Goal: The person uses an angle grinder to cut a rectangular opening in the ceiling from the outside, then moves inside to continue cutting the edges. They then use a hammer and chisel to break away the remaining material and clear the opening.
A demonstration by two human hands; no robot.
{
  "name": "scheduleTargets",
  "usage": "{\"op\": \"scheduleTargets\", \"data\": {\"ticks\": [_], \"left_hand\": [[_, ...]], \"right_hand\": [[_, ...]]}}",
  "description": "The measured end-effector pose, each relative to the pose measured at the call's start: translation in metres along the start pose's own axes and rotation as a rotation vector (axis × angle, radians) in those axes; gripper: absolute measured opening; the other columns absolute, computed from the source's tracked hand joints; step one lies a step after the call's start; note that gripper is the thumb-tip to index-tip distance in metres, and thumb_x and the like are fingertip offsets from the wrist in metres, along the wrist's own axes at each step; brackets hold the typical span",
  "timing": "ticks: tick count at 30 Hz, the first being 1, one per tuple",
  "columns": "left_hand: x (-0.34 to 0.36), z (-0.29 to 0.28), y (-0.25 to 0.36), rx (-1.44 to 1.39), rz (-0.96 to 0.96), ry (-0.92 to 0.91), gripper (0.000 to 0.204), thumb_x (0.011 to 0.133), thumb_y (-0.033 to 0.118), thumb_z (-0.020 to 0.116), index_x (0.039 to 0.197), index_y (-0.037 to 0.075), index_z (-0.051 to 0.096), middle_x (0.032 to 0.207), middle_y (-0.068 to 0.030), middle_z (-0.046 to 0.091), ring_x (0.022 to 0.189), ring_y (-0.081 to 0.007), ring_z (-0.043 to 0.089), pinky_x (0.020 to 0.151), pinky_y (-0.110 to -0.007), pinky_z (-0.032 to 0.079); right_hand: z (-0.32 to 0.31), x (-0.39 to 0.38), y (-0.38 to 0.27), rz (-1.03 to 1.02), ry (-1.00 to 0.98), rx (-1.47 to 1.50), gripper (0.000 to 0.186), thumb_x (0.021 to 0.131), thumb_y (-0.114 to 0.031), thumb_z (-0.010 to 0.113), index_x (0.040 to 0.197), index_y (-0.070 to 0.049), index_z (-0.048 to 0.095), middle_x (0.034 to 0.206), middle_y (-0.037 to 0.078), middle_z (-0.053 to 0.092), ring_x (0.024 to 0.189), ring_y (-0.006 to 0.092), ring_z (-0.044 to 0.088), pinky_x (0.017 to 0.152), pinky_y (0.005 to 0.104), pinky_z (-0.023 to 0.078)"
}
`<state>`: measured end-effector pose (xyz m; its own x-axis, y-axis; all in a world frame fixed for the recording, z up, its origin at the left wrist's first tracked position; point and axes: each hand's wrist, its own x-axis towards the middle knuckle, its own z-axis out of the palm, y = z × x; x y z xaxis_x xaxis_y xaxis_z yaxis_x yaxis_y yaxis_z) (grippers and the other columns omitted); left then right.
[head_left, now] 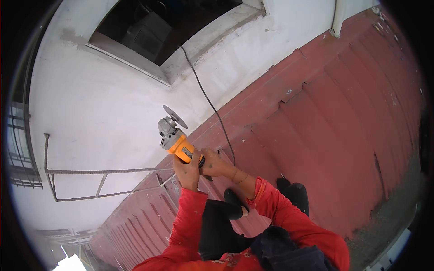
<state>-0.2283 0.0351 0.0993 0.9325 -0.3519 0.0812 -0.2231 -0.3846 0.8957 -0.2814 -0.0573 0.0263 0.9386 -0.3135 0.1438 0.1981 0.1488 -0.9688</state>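
Observation:
My left hand (187, 170) and my right hand (211, 163) are both closed round the body of an orange and grey angle grinder (176, 143), held above the red roofing. Its thin cutting disc (175, 116) is at the top end, tilted, in front of the white wall. A dark cord (205, 97) hangs from the window opening down past my right hand; where it ends is hidden. Left of my hands is a bent rebar frame (101, 180) with long bars and short crosspieces, its right end partly hidden behind my hands.
The ribbed red metal roof (343, 144) slopes under my feet along the white wall (81, 113). A dark window opening (149, 27) is above, a barred window (22, 149) at the left, a pipe (337, 20) at the top right. The roof's edge (384, 235) shows at the lower right.

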Motion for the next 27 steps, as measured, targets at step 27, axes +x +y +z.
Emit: {"op": "scheduleTargets", "data": {"ticks": [27], "left_hand": [[-0.031,0.136,0.306,-0.245,-0.039,-0.579,0.081,0.078,0.022,0.088,0.144,-0.003,0.049,0.129,-0.0213,0.068,0.115,-0.0309,0.071,0.096,-0.043,0.058]], "right_hand": [[-0.238,-0.015,-0.346,0.293,0.197,0.281,0.033,0.078,-0.003,0.083,0.109,0.001,0.073,0.1,0.008,0.076,0.094,0.0194,0.072,0.09,0.0351,0.058]]}}
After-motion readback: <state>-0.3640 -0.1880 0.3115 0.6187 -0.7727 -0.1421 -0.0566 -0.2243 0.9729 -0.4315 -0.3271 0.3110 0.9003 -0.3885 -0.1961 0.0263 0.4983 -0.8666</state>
